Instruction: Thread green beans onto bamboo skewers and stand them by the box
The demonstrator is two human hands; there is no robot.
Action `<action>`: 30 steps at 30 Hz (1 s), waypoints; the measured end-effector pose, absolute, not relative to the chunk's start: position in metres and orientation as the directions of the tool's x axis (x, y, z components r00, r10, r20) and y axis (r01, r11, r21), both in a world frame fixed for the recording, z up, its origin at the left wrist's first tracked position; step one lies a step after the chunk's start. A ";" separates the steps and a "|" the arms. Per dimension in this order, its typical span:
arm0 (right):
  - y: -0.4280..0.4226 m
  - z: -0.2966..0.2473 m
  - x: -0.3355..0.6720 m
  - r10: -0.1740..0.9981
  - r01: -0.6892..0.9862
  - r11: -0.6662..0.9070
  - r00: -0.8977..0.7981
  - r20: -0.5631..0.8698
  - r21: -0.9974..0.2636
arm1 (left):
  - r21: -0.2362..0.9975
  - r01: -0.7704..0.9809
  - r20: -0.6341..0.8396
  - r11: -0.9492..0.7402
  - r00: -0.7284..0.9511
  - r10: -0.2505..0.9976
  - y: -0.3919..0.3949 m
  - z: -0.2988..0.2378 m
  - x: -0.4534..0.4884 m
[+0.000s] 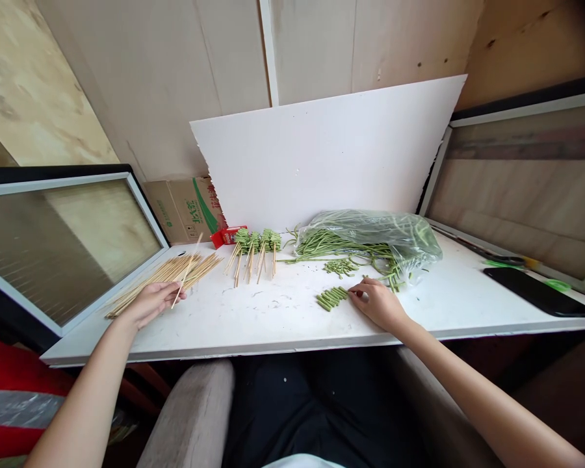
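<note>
My left hand [153, 301] pinches one thin skewer [190, 265], well to the left of the row of cut beans [331, 299]. My right hand [377, 305] rests at the row's right end, thumb and forefinger close together; I cannot tell whether they grip a piece. The skewer should feel light and stiff, best held low on its shaft; the pieces look firm, light and apt to roll, so I'd press them from the ends. Beyond the row lies a loose heap of cut beans [340, 267].
</note>
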State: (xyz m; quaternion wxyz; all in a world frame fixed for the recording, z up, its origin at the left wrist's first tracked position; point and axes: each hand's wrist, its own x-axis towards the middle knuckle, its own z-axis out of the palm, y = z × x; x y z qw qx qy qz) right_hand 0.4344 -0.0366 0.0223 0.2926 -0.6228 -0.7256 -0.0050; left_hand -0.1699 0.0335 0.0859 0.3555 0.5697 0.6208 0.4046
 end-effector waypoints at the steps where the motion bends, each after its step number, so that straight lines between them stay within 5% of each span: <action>1: -0.037 0.022 0.435 0.899 0.906 0.225 -0.052 0.434 -0.358 | 0.946 0.323 0.008 0.019 -0.080 0.997 0.033 0.085 -0.162; 7: -0.037 0.022 0.436 0.875 0.910 0.229 -0.037 0.482 -0.346 | 0.998 0.052 0.032 -0.029 -0.069 0.997 0.042 0.075 -0.114; 15: -0.037 0.021 0.440 0.874 0.774 0.247 0.082 0.478 -0.583 | 0.848 0.479 0.221 -0.225 0.064 0.973 0.032 0.066 -0.052; 19: -0.034 0.025 0.433 0.877 0.613 0.273 0.160 0.454 -0.742 | 0.779 0.537 0.290 -0.324 0.149 0.945 0.015 0.052 -0.010; 30: -0.020 0.038 0.398 0.896 0.643 0.234 0.149 0.419 -0.729 | 0.707 0.523 0.423 -0.477 0.228 0.877 0.006 0.037 0.052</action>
